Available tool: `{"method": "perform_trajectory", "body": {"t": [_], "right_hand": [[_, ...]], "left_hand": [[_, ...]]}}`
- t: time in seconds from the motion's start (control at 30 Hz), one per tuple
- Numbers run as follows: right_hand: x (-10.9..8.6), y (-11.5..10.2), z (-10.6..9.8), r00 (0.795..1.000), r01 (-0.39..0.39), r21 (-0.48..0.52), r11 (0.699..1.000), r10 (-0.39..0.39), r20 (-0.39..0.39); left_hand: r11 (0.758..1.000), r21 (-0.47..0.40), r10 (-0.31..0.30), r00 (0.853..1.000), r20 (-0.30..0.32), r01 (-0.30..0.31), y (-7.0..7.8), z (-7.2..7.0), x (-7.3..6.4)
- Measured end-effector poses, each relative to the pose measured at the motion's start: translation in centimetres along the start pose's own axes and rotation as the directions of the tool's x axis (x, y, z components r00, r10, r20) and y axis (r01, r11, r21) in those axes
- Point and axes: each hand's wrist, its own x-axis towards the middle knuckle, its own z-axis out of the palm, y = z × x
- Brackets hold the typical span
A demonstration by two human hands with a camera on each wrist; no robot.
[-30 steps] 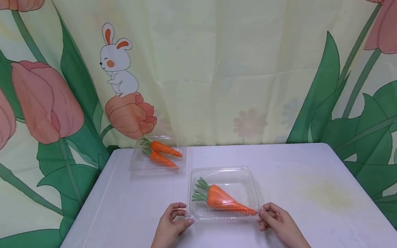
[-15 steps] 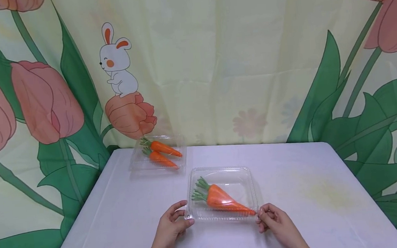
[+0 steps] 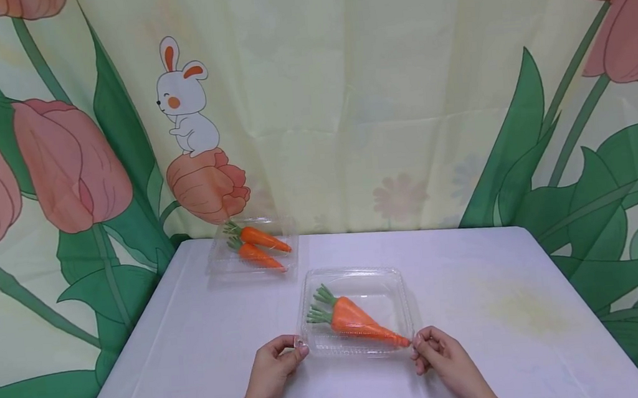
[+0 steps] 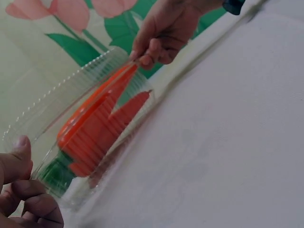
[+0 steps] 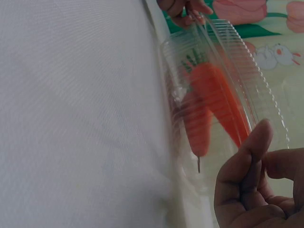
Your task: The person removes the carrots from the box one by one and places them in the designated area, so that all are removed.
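Note:
A clear plastic clamshell box [image 3: 389,290] lies on the white-covered table in the head view, its lid down over two toy carrots [image 3: 356,320] with green tops. My left hand [image 3: 272,370] pinches the box's front left corner between thumb and index finger. At the front right corner, by the carrot tips, my right hand [image 3: 446,359] pinches the rim, thumb on top. The left wrist view shows the carrots [image 4: 97,128] through the ribbed side wall. Seen from the right wrist, the right hand [image 5: 256,190] grips the rim beside the lid seam.
Toward the table's back left corner stands a second clear box [image 3: 220,266], also holding two carrots [image 3: 261,247]. Behind the table [image 3: 474,312] hangs a curtain [image 3: 400,92] printed with tulips and a rabbit.
My left index finger has come down from along the box's left edge to the front corner, where it now meets the thumb. The right hand and the boxes stay nearly in place.

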Motion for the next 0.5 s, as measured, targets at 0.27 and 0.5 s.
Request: {"method": "perform_trajectory", "body": {"t": [0.27, 0.5], "right_hand": [[0.3, -0.2, -0.5, 0.999, -0.01, 0.006, 1.0, 0.01, -0.036], [0.2, 0.0, -0.9, 0.999, -0.011, 0.008, 1.0, 0.011, 0.048]], "left_hand": [[0.999, -0.01, 0.032, 0.998, 0.062, -0.032, -0.5, 0.4, -0.2], [0.997, 0.074, -0.001, 0.988, 0.155, -0.01, 0.0, -1.1, -0.3]]}}
